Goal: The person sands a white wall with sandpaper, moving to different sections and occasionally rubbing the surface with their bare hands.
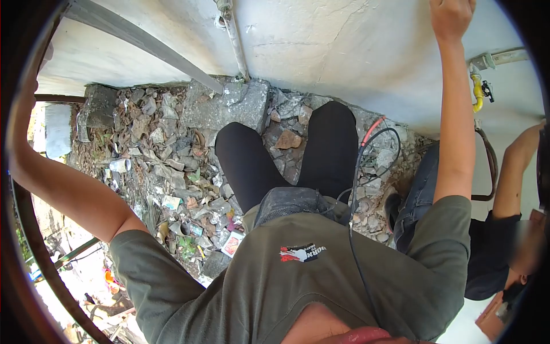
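Observation:
My right hand point(452, 17) is raised at the top edge, close to the pale wall point(344, 51), with its fingers curled closed. What they hold, if anything, is hidden. My left hand point(27, 103) reaches up along the far left edge, beside a grey metal bar point(143, 46) that slants across the wall. The dark lens border cuts off most of that hand, so its grip does not show.
Rubble and litter point(172, 178) cover the ground around a concrete block point(229, 106). A pipe point(234, 40) runs down the wall. A black cable point(354, 200) hangs beside my leg. At right are a yellow valve pipe point(477, 92) and another person point(487, 252) with a raised arm.

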Motion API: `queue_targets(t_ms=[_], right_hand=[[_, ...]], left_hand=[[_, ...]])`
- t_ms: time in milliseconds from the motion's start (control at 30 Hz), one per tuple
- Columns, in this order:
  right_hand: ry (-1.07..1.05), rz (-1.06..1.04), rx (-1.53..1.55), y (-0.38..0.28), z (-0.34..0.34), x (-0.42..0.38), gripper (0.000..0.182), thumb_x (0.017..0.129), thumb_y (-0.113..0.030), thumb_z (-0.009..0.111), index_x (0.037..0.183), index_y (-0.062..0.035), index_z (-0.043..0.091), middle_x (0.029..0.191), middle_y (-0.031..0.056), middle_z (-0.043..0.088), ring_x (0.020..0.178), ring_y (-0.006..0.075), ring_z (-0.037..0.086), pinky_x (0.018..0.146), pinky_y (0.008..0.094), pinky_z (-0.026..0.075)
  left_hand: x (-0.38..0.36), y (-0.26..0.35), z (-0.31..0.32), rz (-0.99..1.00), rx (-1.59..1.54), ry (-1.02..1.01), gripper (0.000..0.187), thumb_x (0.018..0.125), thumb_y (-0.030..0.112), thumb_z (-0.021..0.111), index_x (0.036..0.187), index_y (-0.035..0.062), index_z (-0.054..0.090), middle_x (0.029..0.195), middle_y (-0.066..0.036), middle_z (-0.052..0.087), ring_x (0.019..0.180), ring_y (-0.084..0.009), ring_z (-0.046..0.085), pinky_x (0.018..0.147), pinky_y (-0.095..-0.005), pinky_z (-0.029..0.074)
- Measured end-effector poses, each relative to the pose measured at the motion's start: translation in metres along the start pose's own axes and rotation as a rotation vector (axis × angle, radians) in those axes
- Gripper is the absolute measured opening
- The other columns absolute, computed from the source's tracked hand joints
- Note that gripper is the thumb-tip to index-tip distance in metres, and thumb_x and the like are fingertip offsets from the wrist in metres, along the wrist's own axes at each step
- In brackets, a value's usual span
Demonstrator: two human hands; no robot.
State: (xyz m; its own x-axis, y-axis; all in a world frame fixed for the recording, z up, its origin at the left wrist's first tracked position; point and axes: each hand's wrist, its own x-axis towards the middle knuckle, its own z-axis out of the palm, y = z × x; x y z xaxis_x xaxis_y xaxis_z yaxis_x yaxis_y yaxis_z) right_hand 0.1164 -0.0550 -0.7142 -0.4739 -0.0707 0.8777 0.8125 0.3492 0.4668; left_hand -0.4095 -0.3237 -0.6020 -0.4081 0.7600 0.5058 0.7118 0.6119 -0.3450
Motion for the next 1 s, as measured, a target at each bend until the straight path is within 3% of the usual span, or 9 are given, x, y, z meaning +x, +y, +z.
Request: queue_targets(t_ms=[33, 267, 333, 467, 533, 567, 600, 800, 1000], right_hand=[[0.148, -0.062, 0.022, 0.008, 0.005, 0.006, 0.048, 0.098, 0.005, 0.055, 0.146, -0.0036, 0.056, 0.152, 0.0101, 0.055, 0.146, 0.0273, 0.045, 0.124, 0.0461, 0.033], [0.01, 0.155, 0.043, -0.039, 0.009, -0.037, 0.046, 0.095, 0.006, 0.054, 0.141, 0.0011, 0.059, 0.148, 0.0156, 0.057, 0.145, 0.0339, 0.047, 0.123, 0.0524, 0.032], [0.04, 0.136, 0.062, -0.041, 0.011, -0.04, 0.046, 0.095, 0.007, 0.054, 0.14, 0.0019, 0.06, 0.147, 0.0165, 0.058, 0.144, 0.0349, 0.047, 0.122, 0.0539, 0.031], [-0.069, 0.086, 0.042, -0.019, -0.004, -0.024, 0.044, 0.095, 0.004, 0.056, 0.138, 0.0016, 0.062, 0.146, 0.0165, 0.06, 0.143, 0.0332, 0.049, 0.123, 0.0543, 0.03], [-0.036, 0.149, -0.003, -0.004, -0.005, -0.003, 0.043, 0.096, 0.004, 0.054, 0.138, 0.0015, 0.061, 0.146, 0.0164, 0.06, 0.143, 0.0327, 0.049, 0.123, 0.0534, 0.03], [-0.01, 0.141, -0.021, 0.008, -0.006, 0.012, 0.043, 0.096, 0.004, 0.054, 0.138, 0.0015, 0.061, 0.146, 0.0164, 0.06, 0.143, 0.0327, 0.049, 0.123, 0.0534, 0.03], [0.018, 0.179, -0.045, 0.019, -0.009, 0.032, 0.043, 0.097, 0.004, 0.054, 0.139, 0.0016, 0.061, 0.146, 0.0165, 0.059, 0.143, 0.0328, 0.049, 0.123, 0.0524, 0.031], [0.191, 0.278, -0.1, 0.062, -0.01, 0.109, 0.044, 0.098, 0.005, 0.053, 0.142, 0.0011, 0.058, 0.147, 0.0173, 0.057, 0.143, 0.0343, 0.048, 0.122, 0.0491, 0.033], [0.184, 0.252, 0.048, 0.012, 0.012, 0.052, 0.056, 0.088, 0.012, 0.056, 0.141, -0.0055, 0.062, 0.147, 0.0102, 0.059, 0.143, 0.0301, 0.049, 0.121, 0.0476, 0.034]], left_hand=[[0.001, -0.001, 0.003, 0.008, -0.003, 0.006, 0.055, 0.101, 0.058, 0.04, 0.133, 0.0158, 0.056, 0.128, -0.016, 0.061, 0.106, -0.0255, 0.063, 0.091, -0.0395, 0.05], [0.02, -0.045, 0.051, 0.161, -0.007, 0.079, 0.052, 0.11, 0.038, 0.043, 0.16, 0.0234, 0.041, 0.152, -0.01, 0.053, 0.127, -0.0202, 0.057, 0.107, -0.033, 0.043], [0.022, -0.05, 0.057, 0.23, 0.11, 0.231, 0.047, 0.11, 0.047, 0.032, 0.157, 0.0418, 0.041, 0.145, -0.017, 0.057, 0.115, -0.0325, 0.068, 0.101, -0.0482, 0.051], [-0.009, -0.001, 0.005, -0.054, -0.07, 0.076, 0.047, 0.108, 0.053, 0.037, 0.148, 0.0348, 0.054, 0.137, -0.016, 0.061, 0.113, -0.0395, 0.065, 0.093, -0.0453, 0.051], [-0.014, 0.003, -0.006, 0.113, -0.078, 0.072, 0.054, 0.104, 0.061, 0.04, 0.143, 0.0282, 0.06, 0.127, -0.017, 0.067, 0.109, -0.0399, 0.067, 0.09, -0.0461, 0.052], [-0.016, 0.016, -0.014, -0.157, -0.11, 0.009, 0.064, 0.099, 0.07, 0.044, 0.134, 0.0209, 0.064, 0.111, -0.019, 0.072, 0.1, -0.0412, 0.069, 0.084, -0.0474, 0.053], [-0.019, 0.017, -0.013, -0.156, -0.158, 0.093, 0.073, 0.094, 0.076, 0.046, 0.128, 0.0153, 0.066, 0.098, -0.021, 0.074, 0.093, -0.0425, 0.07, 0.08, -0.0484, 0.053], [-0.026, 0.033, -0.037, -0.204, -0.177, -0.023, 0.075, 0.096, 0.074, 0.045, 0.122, 0.007, 0.066, 0.089, -0.022, 0.073, 0.087, -0.042, 0.071, 0.076, -0.051, 0.054], [-0.03, 0.038, -0.045, -0.184, -0.193, 0.039, 0.071, 0.098, 0.07, 0.046, 0.115, 0.0045, 0.067, 0.087, -0.023, 0.073, 0.087, -0.043, 0.071, 0.076, -0.0523, 0.054]])
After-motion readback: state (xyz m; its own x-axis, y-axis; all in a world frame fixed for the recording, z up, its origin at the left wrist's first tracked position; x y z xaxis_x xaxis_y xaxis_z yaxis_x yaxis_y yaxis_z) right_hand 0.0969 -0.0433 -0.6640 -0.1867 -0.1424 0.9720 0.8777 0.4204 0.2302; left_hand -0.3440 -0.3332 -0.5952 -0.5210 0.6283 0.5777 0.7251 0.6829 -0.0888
